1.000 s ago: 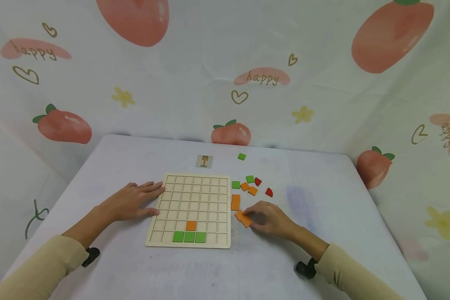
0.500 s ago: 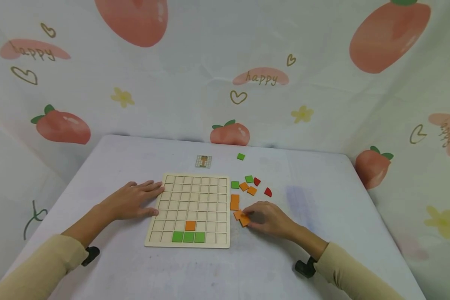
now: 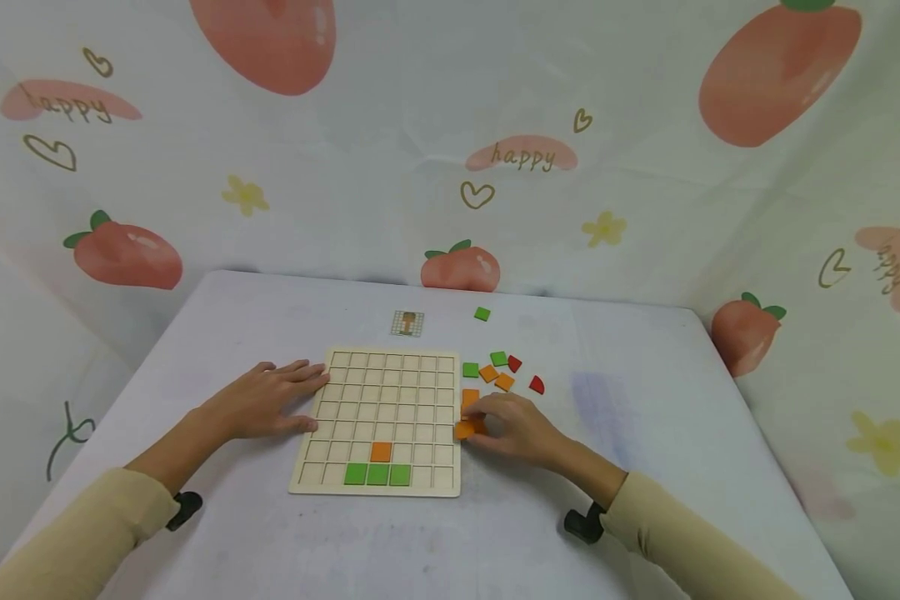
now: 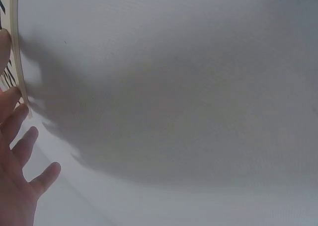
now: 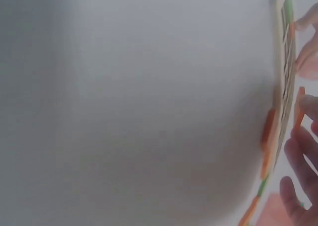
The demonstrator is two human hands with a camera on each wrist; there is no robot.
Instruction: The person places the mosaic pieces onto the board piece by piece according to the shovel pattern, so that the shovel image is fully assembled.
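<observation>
My right hand (image 3: 512, 427) pinches an orange square tile (image 3: 463, 430) between thumb and fingers at the right edge of a pale wooden grid board (image 3: 393, 385). In the right wrist view the held tile (image 5: 299, 114) stands clear of the table, near the board's side. My left hand (image 3: 266, 403) lies flat with spread fingers, its fingertips at the board's left edge; the left wrist view has these fingers (image 4: 12, 112) beside the rim. On the board, three green tiles (image 3: 378, 474) fill part of the nearest row, with one orange tile (image 3: 381, 452) above the middle one.
Right of the board lie loose orange tiles (image 3: 470, 397), partly hidden by my right hand. Farther back are more orange tiles (image 3: 504, 382), green tiles (image 3: 471, 369) and red quarter-round pieces (image 3: 537, 384). A small printed grid card (image 3: 407, 323) and a lone green tile (image 3: 482, 313) lie behind the board.
My right hand has lifted the orange tile off the loose ones and moved left with it to the board's edge. The left hand stays in place.
</observation>
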